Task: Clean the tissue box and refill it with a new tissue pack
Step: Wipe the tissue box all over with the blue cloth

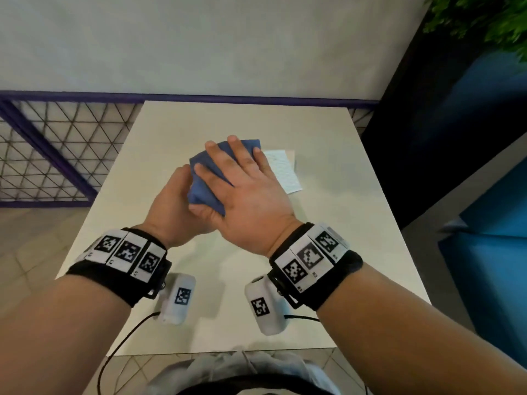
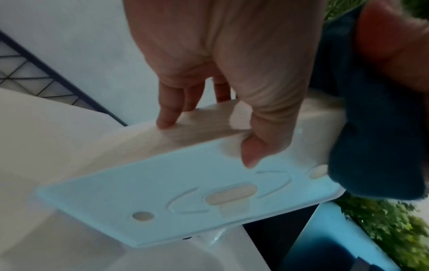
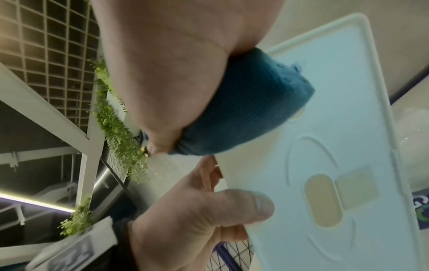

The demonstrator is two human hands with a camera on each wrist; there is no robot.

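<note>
I hold the tissue box above the table in my left hand, thumb on its pale blue bottom plate and fingers curled on its wood-toned side. The plate has an oval slot and small round holes. My right hand lies flat, fingers spread, and presses a folded blue cloth against the box. In the head view the cloth and both hands hide the box. A white tissue pack lies on the table just right of my hands.
The white square table stands against a grey wall. A purple-framed mesh fence runs to the left. A dark panel and blue seating are on the right, with green foliage above.
</note>
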